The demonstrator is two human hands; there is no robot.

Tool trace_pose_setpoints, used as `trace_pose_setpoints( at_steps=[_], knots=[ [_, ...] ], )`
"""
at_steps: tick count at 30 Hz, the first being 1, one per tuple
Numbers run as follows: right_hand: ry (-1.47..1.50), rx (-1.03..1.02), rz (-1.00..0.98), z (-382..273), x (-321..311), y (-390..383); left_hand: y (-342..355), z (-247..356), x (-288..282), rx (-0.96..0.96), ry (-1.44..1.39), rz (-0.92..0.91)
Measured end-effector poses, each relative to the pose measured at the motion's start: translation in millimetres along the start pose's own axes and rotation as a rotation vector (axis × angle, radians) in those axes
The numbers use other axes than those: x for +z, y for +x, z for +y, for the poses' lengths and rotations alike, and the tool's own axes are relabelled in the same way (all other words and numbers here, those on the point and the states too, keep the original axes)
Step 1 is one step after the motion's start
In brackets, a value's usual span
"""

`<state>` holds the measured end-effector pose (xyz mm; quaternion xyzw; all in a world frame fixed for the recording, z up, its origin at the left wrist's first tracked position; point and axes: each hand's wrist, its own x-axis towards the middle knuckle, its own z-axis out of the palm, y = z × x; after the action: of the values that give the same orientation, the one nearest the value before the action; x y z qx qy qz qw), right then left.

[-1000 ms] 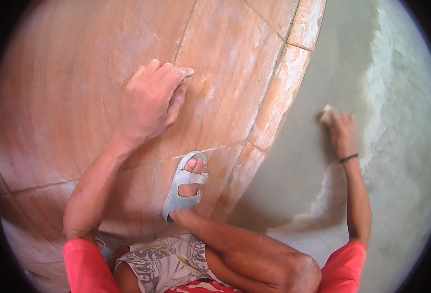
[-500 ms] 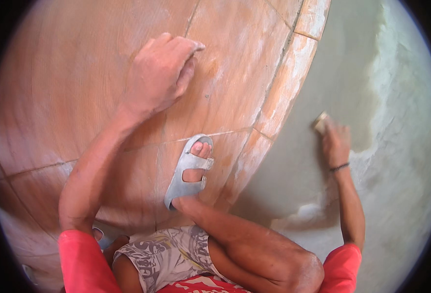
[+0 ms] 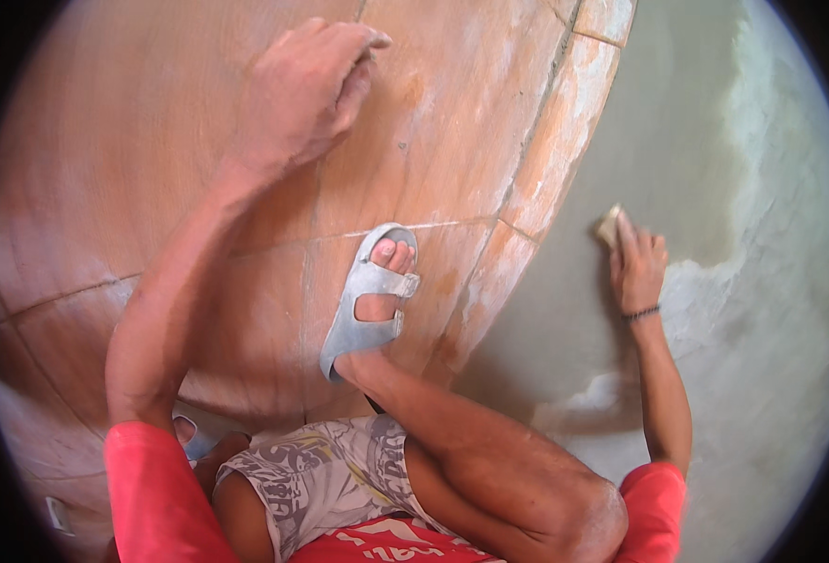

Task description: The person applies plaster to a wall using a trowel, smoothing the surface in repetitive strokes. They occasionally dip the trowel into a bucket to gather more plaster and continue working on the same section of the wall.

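Observation:
My left hand (image 3: 316,80) is raised at the upper left over large reddish-brown tiles (image 3: 133,216), its fingers curled; whatever they may hold is hidden. My right hand (image 3: 635,267) grips a small pale block, perhaps a sponge (image 3: 609,225), against smooth grey cement (image 3: 668,131) that has a lighter, uneven patch along its right side. My sandaled foot (image 3: 368,291) rests on the tiles between my hands, left of the narrow edge tiles.
A narrow strip of whitish-stained edge tiles (image 3: 555,136) divides the tiles from the cement. My bent knee (image 3: 583,516) is at the lower right, and a second sandal (image 3: 199,441) peeks out beside my left arm. A dark object sits at the far right rim.
My left hand has moved steadily toward the top of the view. My right hand with the pale block has shifted slightly left. The foot and tiles also appear higher in the picture.

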<state>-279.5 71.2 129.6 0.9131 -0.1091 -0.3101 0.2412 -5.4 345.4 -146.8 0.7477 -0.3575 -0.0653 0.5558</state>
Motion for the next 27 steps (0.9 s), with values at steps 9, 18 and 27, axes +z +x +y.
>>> trace_pose_setpoints(
  at_steps=[9,18,27],
  knots=[
    [0.146,-0.239,-0.204,-78,62,-133,1,5,-1,-0.051,-0.029,-0.046],
    [0.013,0.045,0.057,-73,58,-72,2,8,-1,0.064,0.07,0.045],
    [0.166,-0.097,-0.256,-88,45,-214,-6,2,8,0.018,0.045,0.084]
  ],
)
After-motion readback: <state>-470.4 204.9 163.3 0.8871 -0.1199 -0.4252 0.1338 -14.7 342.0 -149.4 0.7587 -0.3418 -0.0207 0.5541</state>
